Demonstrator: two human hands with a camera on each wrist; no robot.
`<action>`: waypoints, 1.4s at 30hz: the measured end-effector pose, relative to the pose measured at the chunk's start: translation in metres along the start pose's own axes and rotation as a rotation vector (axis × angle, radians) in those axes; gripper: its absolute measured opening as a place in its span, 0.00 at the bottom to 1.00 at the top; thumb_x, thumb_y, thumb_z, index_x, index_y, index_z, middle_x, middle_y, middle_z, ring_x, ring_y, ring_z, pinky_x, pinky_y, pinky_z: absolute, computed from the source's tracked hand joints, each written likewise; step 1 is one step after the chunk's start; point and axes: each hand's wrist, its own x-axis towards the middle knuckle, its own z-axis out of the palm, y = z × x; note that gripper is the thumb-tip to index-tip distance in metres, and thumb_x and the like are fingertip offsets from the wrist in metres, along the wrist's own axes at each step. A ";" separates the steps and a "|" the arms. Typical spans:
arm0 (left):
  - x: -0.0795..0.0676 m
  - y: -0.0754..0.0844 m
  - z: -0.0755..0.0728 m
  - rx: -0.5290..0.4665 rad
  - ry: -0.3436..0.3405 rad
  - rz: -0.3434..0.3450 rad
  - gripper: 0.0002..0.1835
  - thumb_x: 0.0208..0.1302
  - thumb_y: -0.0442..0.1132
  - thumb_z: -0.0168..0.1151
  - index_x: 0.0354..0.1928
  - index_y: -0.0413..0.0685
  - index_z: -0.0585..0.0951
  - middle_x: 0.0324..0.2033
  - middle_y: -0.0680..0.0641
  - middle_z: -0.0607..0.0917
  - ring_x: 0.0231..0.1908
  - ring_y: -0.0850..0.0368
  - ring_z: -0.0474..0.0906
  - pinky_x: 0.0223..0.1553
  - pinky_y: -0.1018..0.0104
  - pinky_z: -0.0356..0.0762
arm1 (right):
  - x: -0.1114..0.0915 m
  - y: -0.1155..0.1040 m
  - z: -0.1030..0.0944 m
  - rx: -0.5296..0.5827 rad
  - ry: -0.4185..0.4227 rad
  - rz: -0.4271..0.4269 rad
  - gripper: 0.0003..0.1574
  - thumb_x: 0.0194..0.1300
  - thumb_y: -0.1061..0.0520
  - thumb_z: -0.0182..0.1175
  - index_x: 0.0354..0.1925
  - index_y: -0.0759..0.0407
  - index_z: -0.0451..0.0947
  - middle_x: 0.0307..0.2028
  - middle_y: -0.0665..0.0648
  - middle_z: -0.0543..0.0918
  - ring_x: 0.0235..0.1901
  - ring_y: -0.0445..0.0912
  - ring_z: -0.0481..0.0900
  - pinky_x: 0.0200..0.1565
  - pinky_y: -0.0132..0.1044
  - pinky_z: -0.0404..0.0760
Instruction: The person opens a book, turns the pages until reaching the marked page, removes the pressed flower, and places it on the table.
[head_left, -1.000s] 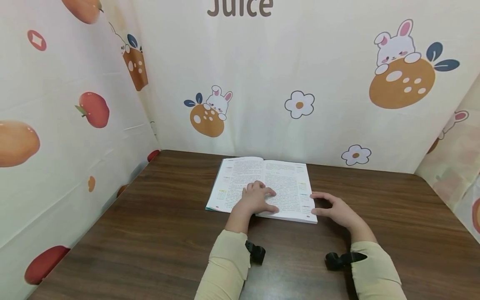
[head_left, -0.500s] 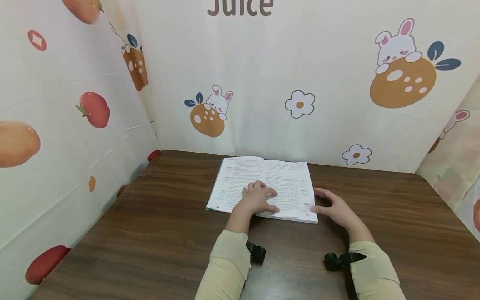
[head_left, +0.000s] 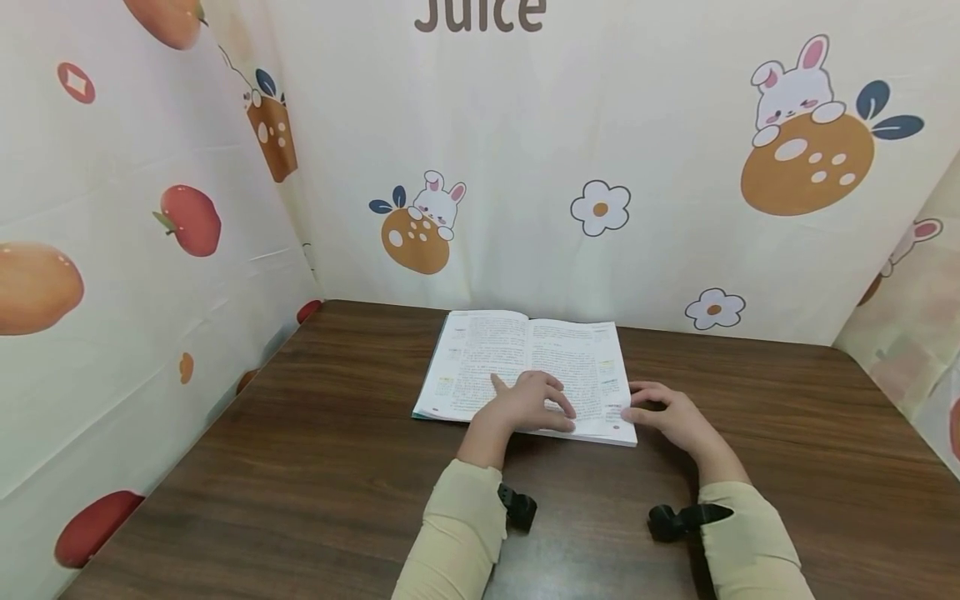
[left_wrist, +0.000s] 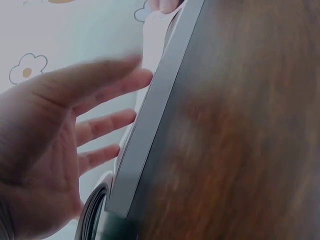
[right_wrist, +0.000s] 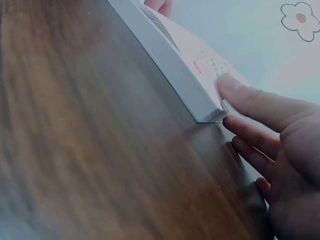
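Note:
An open book (head_left: pixel 480 358) with printed white pages lies on the brown table. My left hand (head_left: pixel 528 402) is over its lower middle, fingers spread and fingertips at the right-hand page. In the left wrist view, the fingers of the left hand (left_wrist: pixel 50 125) reach over the near edge of the book (left_wrist: pixel 145 125) with nothing gripped. At the book's right edge, my right hand (head_left: pixel 671 421) pinches the page near the lower corner. Seen from the right wrist, the thumb (right_wrist: pixel 237 90) presses on the page (right_wrist: pixel 200 60) while the index finger is at its edge; the page bows up slightly.
The wooden table (head_left: pixel 315 467) extends around the book. A pale curtain (head_left: pixel 525 167) printed with fruit, rabbits and flowers stands right behind the table's far edge and along both sides. A black camera (head_left: pixel 517 508) is strapped to each wrist.
The left hand has shifted right and nearer across the page, turning its fingers rightward. The right hand's thumb has stayed on the page corner, with its fingers drawn slightly closer to it.

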 end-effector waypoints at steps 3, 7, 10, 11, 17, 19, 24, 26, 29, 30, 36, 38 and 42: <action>0.001 0.003 0.001 0.003 0.006 -0.005 0.11 0.43 0.64 0.68 0.25 0.74 0.81 0.53 0.58 0.72 0.60 0.56 0.60 0.54 0.27 0.31 | -0.001 0.001 -0.003 0.032 -0.026 0.031 0.29 0.54 0.42 0.66 0.45 0.62 0.80 0.62 0.64 0.66 0.62 0.62 0.58 0.56 0.60 0.58; 0.002 0.009 0.003 0.071 0.025 -0.001 0.17 0.37 0.67 0.70 0.25 0.71 0.78 0.50 0.57 0.72 0.58 0.54 0.61 0.54 0.26 0.34 | -0.003 0.002 -0.008 0.073 -0.070 0.061 0.34 0.60 0.39 0.59 0.54 0.63 0.76 0.64 0.64 0.63 0.64 0.62 0.54 0.57 0.62 0.54; 0.002 0.013 0.005 0.120 0.030 -0.005 0.19 0.37 0.68 0.69 0.25 0.70 0.76 0.49 0.58 0.71 0.58 0.53 0.61 0.54 0.26 0.37 | -0.005 0.002 -0.011 0.127 -0.096 0.054 0.34 0.63 0.40 0.56 0.55 0.64 0.74 0.65 0.64 0.62 0.65 0.63 0.51 0.58 0.64 0.50; 0.002 0.014 0.005 0.129 0.031 -0.010 0.19 0.37 0.68 0.69 0.25 0.69 0.75 0.49 0.58 0.71 0.58 0.53 0.61 0.54 0.26 0.37 | -0.005 0.002 -0.012 0.151 -0.104 0.045 0.32 0.63 0.42 0.56 0.55 0.65 0.75 0.65 0.64 0.62 0.65 0.63 0.51 0.58 0.64 0.49; 0.003 0.015 0.007 0.145 0.043 -0.029 0.18 0.42 0.66 0.68 0.26 0.68 0.74 0.49 0.57 0.71 0.58 0.52 0.61 0.54 0.26 0.38 | -0.006 0.004 -0.013 0.213 -0.118 -0.036 0.21 0.59 0.55 0.62 0.47 0.67 0.78 0.63 0.66 0.64 0.64 0.63 0.53 0.57 0.61 0.53; 0.004 0.015 0.007 0.139 0.044 -0.027 0.18 0.42 0.66 0.68 0.26 0.68 0.74 0.48 0.57 0.71 0.58 0.51 0.60 0.54 0.26 0.39 | -0.005 0.004 -0.012 0.191 -0.111 -0.046 0.21 0.58 0.54 0.63 0.47 0.67 0.78 0.63 0.66 0.64 0.64 0.62 0.55 0.57 0.59 0.55; 0.004 0.014 0.008 0.111 0.039 -0.023 0.19 0.39 0.66 0.70 0.26 0.68 0.75 0.49 0.57 0.70 0.59 0.51 0.59 0.54 0.26 0.38 | -0.003 0.006 -0.010 0.200 -0.090 -0.073 0.36 0.56 0.53 0.66 0.59 0.64 0.65 0.62 0.68 0.64 0.63 0.62 0.55 0.57 0.62 0.51; 0.004 0.014 0.008 0.104 0.040 -0.024 0.19 0.39 0.66 0.70 0.26 0.68 0.75 0.49 0.57 0.70 0.59 0.51 0.59 0.54 0.26 0.37 | -0.002 0.006 -0.010 0.228 -0.095 -0.083 0.40 0.56 0.55 0.66 0.62 0.62 0.61 0.62 0.69 0.64 0.63 0.62 0.54 0.57 0.64 0.48; 0.004 0.014 0.008 0.096 0.040 -0.025 0.18 0.39 0.65 0.70 0.25 0.68 0.75 0.49 0.57 0.70 0.59 0.51 0.59 0.54 0.26 0.37 | -0.003 0.005 -0.010 0.206 -0.118 -0.076 0.35 0.56 0.53 0.65 0.60 0.61 0.68 0.64 0.67 0.62 0.65 0.62 0.52 0.57 0.64 0.49; 0.004 0.014 0.008 0.094 0.040 -0.026 0.18 0.39 0.65 0.70 0.25 0.68 0.75 0.49 0.57 0.71 0.59 0.51 0.59 0.54 0.26 0.37 | -0.004 0.004 -0.010 0.191 -0.124 -0.073 0.31 0.56 0.53 0.65 0.57 0.61 0.72 0.64 0.66 0.62 0.64 0.62 0.52 0.57 0.63 0.50; 0.003 0.014 0.008 0.090 0.036 -0.026 0.19 0.38 0.66 0.70 0.27 0.68 0.74 0.50 0.57 0.70 0.59 0.51 0.58 0.54 0.26 0.37 | -0.005 0.001 -0.010 0.140 -0.127 -0.075 0.19 0.60 0.52 0.62 0.46 0.63 0.81 0.63 0.66 0.63 0.63 0.64 0.53 0.56 0.62 0.55; 0.003 0.013 0.008 0.092 0.038 -0.026 0.19 0.40 0.66 0.69 0.27 0.68 0.74 0.50 0.57 0.70 0.59 0.51 0.59 0.54 0.26 0.38 | -0.004 0.001 -0.008 0.129 -0.116 -0.076 0.18 0.60 0.51 0.62 0.44 0.63 0.82 0.63 0.66 0.65 0.63 0.63 0.54 0.57 0.61 0.55; 0.002 0.012 0.008 0.089 0.052 -0.023 0.14 0.49 0.63 0.66 0.26 0.68 0.74 0.50 0.56 0.70 0.59 0.51 0.59 0.54 0.26 0.38 | -0.002 0.003 -0.006 0.110 -0.087 -0.059 0.21 0.60 0.49 0.62 0.44 0.63 0.81 0.62 0.65 0.66 0.63 0.62 0.56 0.57 0.60 0.56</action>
